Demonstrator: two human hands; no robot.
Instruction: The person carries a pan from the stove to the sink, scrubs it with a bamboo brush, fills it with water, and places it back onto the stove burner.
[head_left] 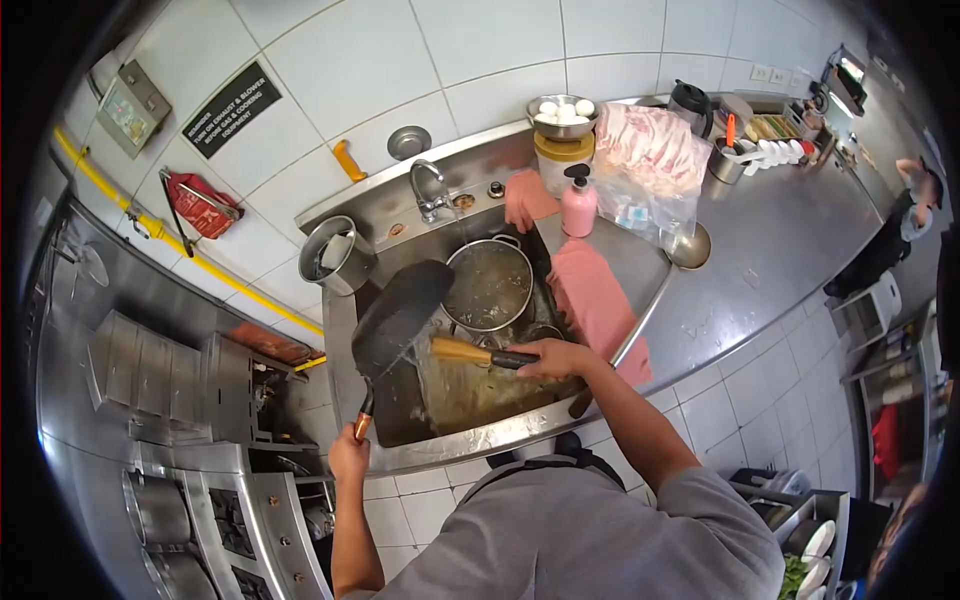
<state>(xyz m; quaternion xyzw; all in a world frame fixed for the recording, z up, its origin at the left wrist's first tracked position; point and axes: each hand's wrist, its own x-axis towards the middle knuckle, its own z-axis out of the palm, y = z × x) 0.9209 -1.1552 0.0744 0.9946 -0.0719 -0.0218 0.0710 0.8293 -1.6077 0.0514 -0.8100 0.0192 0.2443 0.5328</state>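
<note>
My left hand (349, 452) is closed round the handle of a dark wok (400, 312), which is tilted over the left part of the sink (470, 422). In my right hand (553, 360) is the dark handle of a brush (462, 350) with pale tan bristles, pointing left toward the wok. The bristles and the wok are apart. Behind the brush, a round metal pot (488, 284) with cloudy water sits in the sink under the faucet (429, 192). Murky water and something pale lie below the brush.
A metal container (337, 255) stands at the sink's left rim. On the counter at right are pink cloths (592, 300), a pink pump bottle (578, 205), a long ladle (688, 246), bagged meat (652, 150) and a bowl of eggs (563, 118). A person (905, 225) stands far right.
</note>
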